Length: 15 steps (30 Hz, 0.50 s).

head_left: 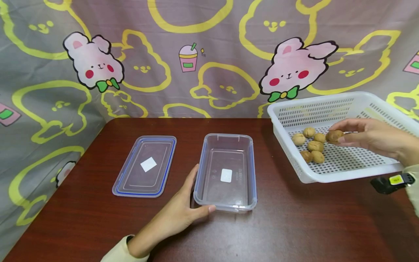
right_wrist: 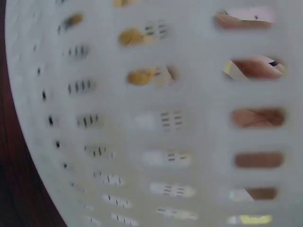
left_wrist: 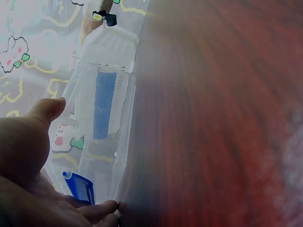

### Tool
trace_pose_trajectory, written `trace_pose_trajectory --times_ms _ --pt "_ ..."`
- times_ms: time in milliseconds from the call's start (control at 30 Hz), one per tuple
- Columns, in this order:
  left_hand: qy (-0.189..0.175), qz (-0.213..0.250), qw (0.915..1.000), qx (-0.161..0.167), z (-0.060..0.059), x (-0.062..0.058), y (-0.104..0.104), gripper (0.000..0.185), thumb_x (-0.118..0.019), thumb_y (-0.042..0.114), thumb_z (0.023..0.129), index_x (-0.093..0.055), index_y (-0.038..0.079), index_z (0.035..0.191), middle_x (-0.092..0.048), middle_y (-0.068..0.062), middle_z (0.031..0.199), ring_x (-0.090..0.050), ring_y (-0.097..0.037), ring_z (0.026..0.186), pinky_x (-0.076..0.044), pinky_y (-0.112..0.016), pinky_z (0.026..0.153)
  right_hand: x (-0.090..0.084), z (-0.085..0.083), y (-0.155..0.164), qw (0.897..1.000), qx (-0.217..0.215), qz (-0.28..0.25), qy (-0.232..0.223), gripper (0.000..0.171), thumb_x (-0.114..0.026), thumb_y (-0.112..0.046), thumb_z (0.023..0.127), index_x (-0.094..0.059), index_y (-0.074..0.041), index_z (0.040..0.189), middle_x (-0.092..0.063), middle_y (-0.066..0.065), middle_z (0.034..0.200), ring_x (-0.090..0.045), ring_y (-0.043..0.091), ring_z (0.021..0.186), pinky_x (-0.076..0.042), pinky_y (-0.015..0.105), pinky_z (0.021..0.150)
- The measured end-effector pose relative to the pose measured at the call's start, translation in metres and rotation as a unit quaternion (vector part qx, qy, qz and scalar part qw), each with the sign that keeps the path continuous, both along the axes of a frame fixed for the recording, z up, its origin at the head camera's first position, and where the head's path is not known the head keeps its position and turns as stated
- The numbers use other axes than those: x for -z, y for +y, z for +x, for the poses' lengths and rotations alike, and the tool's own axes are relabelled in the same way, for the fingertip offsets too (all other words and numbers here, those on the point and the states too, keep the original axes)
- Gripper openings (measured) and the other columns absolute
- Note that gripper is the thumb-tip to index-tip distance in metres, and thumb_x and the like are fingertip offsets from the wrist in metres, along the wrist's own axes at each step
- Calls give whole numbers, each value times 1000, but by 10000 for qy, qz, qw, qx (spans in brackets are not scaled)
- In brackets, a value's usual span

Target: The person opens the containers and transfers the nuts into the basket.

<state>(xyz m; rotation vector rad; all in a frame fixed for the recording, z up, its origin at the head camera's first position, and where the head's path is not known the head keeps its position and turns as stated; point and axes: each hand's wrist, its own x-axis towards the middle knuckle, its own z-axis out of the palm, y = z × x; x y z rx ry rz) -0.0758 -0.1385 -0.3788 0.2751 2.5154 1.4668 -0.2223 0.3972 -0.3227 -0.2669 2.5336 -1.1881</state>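
Observation:
In the head view my right hand [head_left: 339, 134] reaches into a tilted white perforated basket [head_left: 340, 176] at the right and pinches a brown walnut [head_left: 333, 137] between thumb and fingers, just above several other walnuts [head_left: 315, 146] on the basket floor. My left hand [head_left: 198, 194] holds the near left corner of an empty clear plastic container [head_left: 226, 173], thumb on the front wall and fingers along the left side. The left wrist view shows the same hold: my left hand [left_wrist: 78, 156] and the container [left_wrist: 106, 109]. The right wrist view is a blurred basket wall [right_wrist: 156, 142] with walnuts [right_wrist: 142, 75] showing through the slots.
A clear lid with a blue seal [head_left: 145, 165] lies flat to the left of the container on the dark red wooden table [head_left: 278, 225]. A grey curtain with rabbit prints [head_left: 203, 58] hangs behind the table. A black wrist camera [head_left: 391, 182] sits under my right arm.

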Motion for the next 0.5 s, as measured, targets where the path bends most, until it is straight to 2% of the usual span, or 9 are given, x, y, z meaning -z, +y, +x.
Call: trace_pose_trajectory --times_ms 200,333,500 --pt "33 -51 10000 3 -1 -1 0 118 -90 34 83 -11 33 169 -46 -4 162 -47 -25 146 -32 -57 122 3 -4 -1 9985 -269 469 -27 35 -67 -7 100 -59 -4 135 -63 -21 116 -60 5 102 -53 21 81" --pt "29 -69 10000 -20 0 -1 0 118 -90 34 82 -11 34 169 -46 -4 162 -47 -25 146 -32 -57 122 7 -6 -3 9962 -269 823 -89 40 -71 -11 98 -59 0 135 -61 -20 116 -55 2 101 -53 21 81" --pt "-8 -96 9999 -47 0 0 0 118 -90 35 82 -10 38 168 -44 -5 164 -46 -26 147 -31 -57 122 12 -9 -4 9954 -381 818 -326 40 -71 -7 97 -59 5 133 -61 -20 115 -56 -6 101 -55 20 83"
